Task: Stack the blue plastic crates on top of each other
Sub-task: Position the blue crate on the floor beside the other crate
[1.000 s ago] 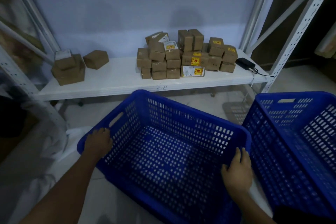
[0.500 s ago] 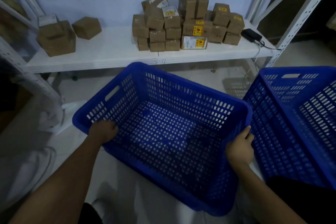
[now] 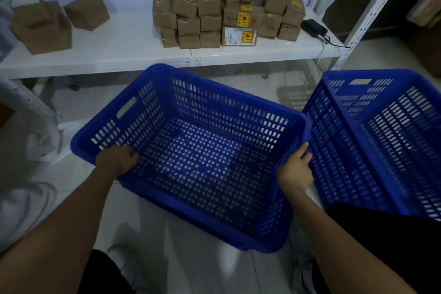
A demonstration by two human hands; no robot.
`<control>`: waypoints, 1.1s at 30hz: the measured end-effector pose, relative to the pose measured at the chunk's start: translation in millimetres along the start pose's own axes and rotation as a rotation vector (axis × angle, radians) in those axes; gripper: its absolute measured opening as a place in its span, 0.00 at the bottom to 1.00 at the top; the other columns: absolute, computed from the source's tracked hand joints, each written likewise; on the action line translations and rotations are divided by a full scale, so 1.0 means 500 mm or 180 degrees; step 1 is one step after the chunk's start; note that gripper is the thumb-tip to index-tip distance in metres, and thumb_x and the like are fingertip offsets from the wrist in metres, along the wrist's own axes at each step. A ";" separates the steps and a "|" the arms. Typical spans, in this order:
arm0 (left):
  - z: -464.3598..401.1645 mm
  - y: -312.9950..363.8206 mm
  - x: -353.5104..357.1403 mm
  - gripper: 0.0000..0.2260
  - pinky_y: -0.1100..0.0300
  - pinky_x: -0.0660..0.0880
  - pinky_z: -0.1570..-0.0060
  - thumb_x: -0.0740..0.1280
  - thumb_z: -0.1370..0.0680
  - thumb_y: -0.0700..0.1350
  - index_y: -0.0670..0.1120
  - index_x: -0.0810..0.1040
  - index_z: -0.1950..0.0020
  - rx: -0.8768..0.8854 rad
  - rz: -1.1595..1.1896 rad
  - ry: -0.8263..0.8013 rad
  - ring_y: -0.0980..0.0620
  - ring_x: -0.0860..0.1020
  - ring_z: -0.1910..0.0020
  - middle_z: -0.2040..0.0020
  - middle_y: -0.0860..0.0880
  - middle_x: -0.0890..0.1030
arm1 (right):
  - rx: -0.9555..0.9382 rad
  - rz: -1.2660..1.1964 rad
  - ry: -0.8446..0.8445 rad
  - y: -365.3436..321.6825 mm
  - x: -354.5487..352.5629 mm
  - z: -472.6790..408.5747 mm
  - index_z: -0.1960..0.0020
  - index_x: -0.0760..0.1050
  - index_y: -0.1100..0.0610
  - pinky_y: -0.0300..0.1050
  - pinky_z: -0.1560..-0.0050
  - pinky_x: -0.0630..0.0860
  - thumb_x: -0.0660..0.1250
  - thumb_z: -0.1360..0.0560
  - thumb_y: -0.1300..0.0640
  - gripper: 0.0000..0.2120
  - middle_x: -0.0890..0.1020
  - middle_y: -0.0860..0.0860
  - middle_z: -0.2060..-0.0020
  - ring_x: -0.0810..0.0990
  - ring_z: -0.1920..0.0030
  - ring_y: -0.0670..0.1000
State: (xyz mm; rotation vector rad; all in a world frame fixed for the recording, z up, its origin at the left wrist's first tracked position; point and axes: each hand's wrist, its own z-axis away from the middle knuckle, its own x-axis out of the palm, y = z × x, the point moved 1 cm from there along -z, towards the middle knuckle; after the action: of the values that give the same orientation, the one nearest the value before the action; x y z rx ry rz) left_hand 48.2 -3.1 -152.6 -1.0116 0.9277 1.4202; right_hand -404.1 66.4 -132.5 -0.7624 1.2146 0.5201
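A blue plastic crate (image 3: 191,150) fills the centre of the frame, empty, its perforated floor and slotted walls open to view, tilted so that its far corner points toward the upper middle. The left hand (image 3: 115,159) is closed over the near-left rim, fingers curled inside the wall; the right hand (image 3: 296,170) clasps the near-right rim, fingers wrapped over the edge. So each grip is closed on this crate. At the right of the frame a second blue crate (image 3: 381,141) stands just beside the first, its left wall close to the right hand; whether the two crates touch cannot be told. A dark garment (image 3: 386,234) covers its lower corner. Pale floor tiles (image 3: 191,270) show beneath. Across the upper frame runs a white shelf (image 3: 124,45) carrying a heap of small cardboard boxes (image 3: 226,7) at centre, more boxes (image 3: 45,24) at upper left, and a black adapter (image 3: 313,27) with its cable at the right end.
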 end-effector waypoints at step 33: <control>0.146 -0.009 -0.057 0.15 0.43 0.73 0.52 0.67 0.29 0.40 0.35 0.75 0.44 -0.0662 0.0072 0.1439 0.36 0.73 0.49 0.46 0.34 0.76 | -0.0787 0.0769 0.0070 0.035 -0.025 -0.150 0.20 0.43 0.55 0.48 0.71 0.65 0.57 0.20 0.60 0.33 0.64 0.60 0.29 0.69 0.71 0.58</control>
State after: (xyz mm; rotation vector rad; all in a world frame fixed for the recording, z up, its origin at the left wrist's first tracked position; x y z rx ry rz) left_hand 47.4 56.6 -101.9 -1.5232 1.1313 1.3502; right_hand -467.7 21.4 -136.5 -0.8353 1.2850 0.8746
